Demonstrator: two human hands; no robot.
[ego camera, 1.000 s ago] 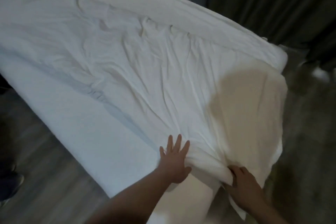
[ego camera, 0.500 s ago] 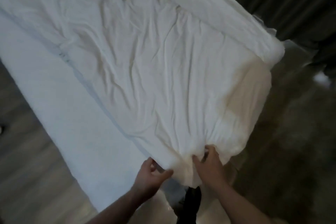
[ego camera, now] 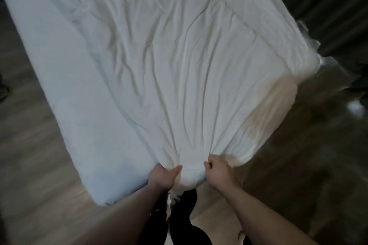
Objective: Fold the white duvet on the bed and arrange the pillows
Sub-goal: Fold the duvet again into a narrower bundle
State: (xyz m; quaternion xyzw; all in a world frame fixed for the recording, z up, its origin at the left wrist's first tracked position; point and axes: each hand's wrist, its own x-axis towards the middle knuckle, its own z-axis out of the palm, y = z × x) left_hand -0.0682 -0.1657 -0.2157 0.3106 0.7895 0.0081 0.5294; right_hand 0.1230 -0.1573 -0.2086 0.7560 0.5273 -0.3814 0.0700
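- Head view: the white duvet (ego camera: 169, 69) lay on the bed (ego camera: 65, 105), its long axis running away up-left.
- Left hand (ego camera: 162, 177) and right hand (ego camera: 218, 173) each gripped its bunched near edge.

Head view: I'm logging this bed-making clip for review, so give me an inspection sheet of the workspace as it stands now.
Surface: bed, its bare white strip showing along the left side.
Job's things: white duvet spread over the bed, wrinkled, creases fanning out from its near edge; pillows not in view.
Clutter: nothing seen on the bed.
Grippers: left hand and right hand both grip the bunched near edge of the duvet, close together.
Cables: nothing seen.
Surroundings: wooden floor; dark curtain at upper right; the person's dark trouser legs below the hands.
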